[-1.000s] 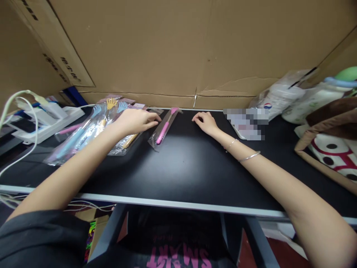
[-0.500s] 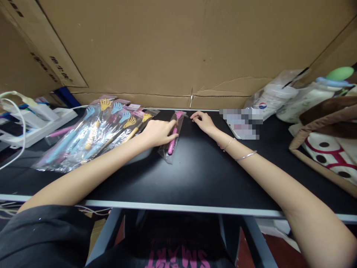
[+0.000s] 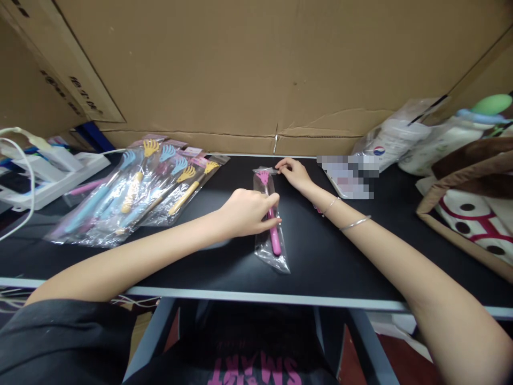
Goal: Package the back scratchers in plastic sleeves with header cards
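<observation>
A pink back scratcher (image 3: 275, 239) lies in a clear plastic sleeve (image 3: 280, 263) near the middle of the black desk, its hand-shaped head towards the back. My left hand (image 3: 250, 213) is closed round the handle from the left, through the sleeve, thumb and forefinger across it. At the sleeve's top right corner, my right hand (image 3: 294, 175) has its fingertips pinched together against the plastic. To the left of my left hand lies a pile of bagged back scratchers (image 3: 134, 192) with blue and yellow heads.
A white power strip (image 3: 60, 179) with plugs and cables sits at the left. On the right are a partly blurred phone (image 3: 342, 184), a bagged white cup (image 3: 395, 141), a bottle with a green top (image 3: 452, 136) and a brown-handled bag (image 3: 476, 214). Cardboard (image 3: 224, 69) walls the back.
My left hand has moved right and towards me, drawing the sleeved pink back scratcher with it. My right hand has stayed nearly in place, and the sleeve's top now reaches its fingertips.
</observation>
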The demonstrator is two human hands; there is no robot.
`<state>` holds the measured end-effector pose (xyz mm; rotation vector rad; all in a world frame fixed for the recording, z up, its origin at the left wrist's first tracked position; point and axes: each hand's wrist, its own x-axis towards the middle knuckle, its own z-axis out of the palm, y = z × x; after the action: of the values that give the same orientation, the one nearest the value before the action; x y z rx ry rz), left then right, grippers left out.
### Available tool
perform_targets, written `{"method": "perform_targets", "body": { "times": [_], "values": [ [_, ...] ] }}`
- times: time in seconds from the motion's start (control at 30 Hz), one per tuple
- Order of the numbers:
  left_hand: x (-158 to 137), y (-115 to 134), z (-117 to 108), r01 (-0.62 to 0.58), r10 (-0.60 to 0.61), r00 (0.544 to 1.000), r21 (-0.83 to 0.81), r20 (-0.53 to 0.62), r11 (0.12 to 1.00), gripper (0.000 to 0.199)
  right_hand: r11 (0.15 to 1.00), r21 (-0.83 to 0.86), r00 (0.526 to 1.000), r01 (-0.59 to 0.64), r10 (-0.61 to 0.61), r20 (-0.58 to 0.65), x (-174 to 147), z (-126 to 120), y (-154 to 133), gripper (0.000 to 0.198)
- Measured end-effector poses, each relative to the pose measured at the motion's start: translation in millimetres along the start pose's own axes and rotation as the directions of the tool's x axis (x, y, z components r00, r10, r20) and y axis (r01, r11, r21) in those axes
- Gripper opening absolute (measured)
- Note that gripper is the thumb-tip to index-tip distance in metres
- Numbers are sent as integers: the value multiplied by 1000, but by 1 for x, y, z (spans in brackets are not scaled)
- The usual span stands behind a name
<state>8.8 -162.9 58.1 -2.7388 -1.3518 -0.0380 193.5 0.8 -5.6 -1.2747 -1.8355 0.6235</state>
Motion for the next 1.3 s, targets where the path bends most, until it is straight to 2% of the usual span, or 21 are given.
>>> {"method": "perform_targets", "body": {
  "times": [0.1, 0.17, 0.3, 0.37, 0.47, 0.57, 0.77, 0.9, 1.03, 1.13, 1.3],
  "values": [
    [5, 1, -3, -22, 22, 1000, -38, -12, 999, 34, 998, -42, 999, 39, -39, 2, 0, 1, 4, 17],
    [14, -5, -5, 10, -12, 999, -46, -36, 999, 32, 997, -56, 998, 59, -59, 1, 0, 1, 6, 17],
    [37, -36, 0, 120, -122, 979, -22, -165, 992, 30, 994, -84, 997, 73, -73, -9, 0, 4, 8, 17],
    [49, -54, 8, 183, -184, 964, -24, -192, 983, 34, 992, -105, 997, 75, -77, -13, 0, 5, 8, 17],
    [62, -76, 19, 258, -260, 956, -29, -136, 966, 41, 985, -150, 996, 85, -88, -12, -1, 6, 6, 18],
    [74, -87, 26, 299, -304, 950, -67, -67, 952, 46, 980, -178, 996, 93, -95, 0, -2, 6, 4, 20],
    [92, -92, 32, 276, -286, 956, -132, -66, 952, 40, 975, -202, 995, 93, -95, 2, -2, 5, 4, 20],
    [99, -93, 40, 256, -277, 951, -148, -138, 955, 28, 975, -202, 995, 96, -98, -1, -2, 5, 4, 21],
    [99, -90, 52, 256, -315, 913, -238, -257, 937, 28, 981, -175, 996, 86, -90, -14, -1, 5, 7, 21],
    [97, -88, 57, 259, -375, 874, -357, -310, 897, 31, 985, -141, 994, 102, -107, -27, 1, 5, 9, 22],
    [97, -90, 58, 249, -463, 847, -573, -262, 781, 34, 970, -58, 971, 236, -237, -17, -1, 2, 4, 22]
  ]
}}
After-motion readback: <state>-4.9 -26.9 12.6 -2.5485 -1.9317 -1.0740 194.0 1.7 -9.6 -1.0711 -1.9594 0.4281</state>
